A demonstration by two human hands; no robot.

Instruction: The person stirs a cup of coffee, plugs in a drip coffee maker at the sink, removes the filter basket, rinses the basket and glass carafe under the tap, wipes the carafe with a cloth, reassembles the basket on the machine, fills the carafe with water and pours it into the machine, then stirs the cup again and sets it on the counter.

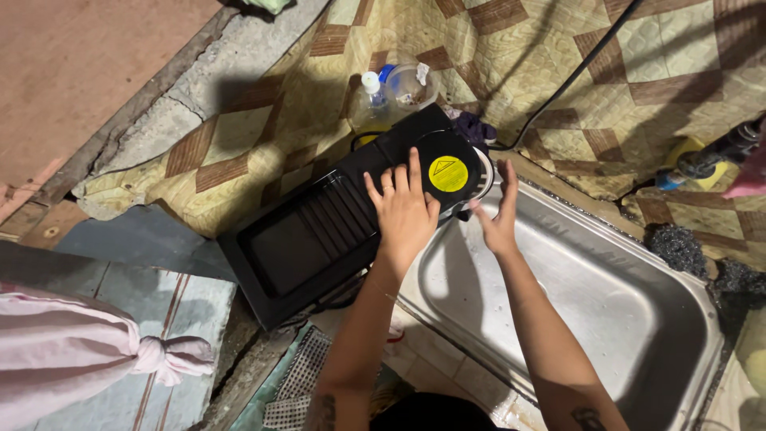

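Two hands: both of ours are on one black appliance [319, 239], a flat machine lying on its side across the near rim of the steel sink [590, 295].
Left hand [403, 209]: fingers spread flat on the black body beside the round black end with the yellow sticker [448, 174]; the grip is apart, pressing and not clamped.
Right hand [499, 214]: palm open against the round end over the basin, fingers apart, nothing enclosed.
Doing it well: we judge the machine sits half off the edge, so the left palm should bear down while the right steadies the end.
Table: covered in a quilted tan-and-brown cloth [558, 72]; a spray bottle [373, 100] and a clear plastic cup [411, 84] stand just behind the machine.
Cable: a black cord [574, 76] runs off across the cloth.
Room: bare concrete edge, dim light, a knotted pink cloth bundle [72, 351] low at left.
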